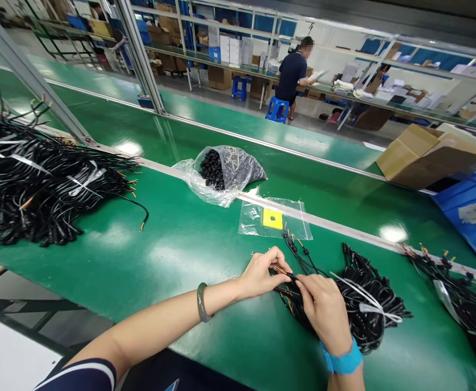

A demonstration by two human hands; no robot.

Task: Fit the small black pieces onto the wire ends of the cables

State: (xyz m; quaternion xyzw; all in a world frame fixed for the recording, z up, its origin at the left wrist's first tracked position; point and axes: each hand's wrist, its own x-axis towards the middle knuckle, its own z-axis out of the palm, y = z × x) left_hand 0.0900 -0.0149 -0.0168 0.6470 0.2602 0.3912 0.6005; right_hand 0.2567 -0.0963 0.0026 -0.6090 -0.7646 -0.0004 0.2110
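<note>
Holds blk cable [291, 277] in narrow pinch of L hand [262, 275] and R hand [325, 304], above green table [160, 260], near cable bundle [374, 312]. Runs w/ long axis approx. L-R, orange wire ends [279, 269] pointing L and slightly away.

Bright scene, glare on green tabletop [160, 293], background apparently slightly soft.

Left cable pile [30, 184] cut off, fingertips seemingly hidden

Both hands [264, 274] pinch a black cable [292, 278]. Beyond them, a yellow piece [272, 219] lies near an open bag [238, 169].
</note>
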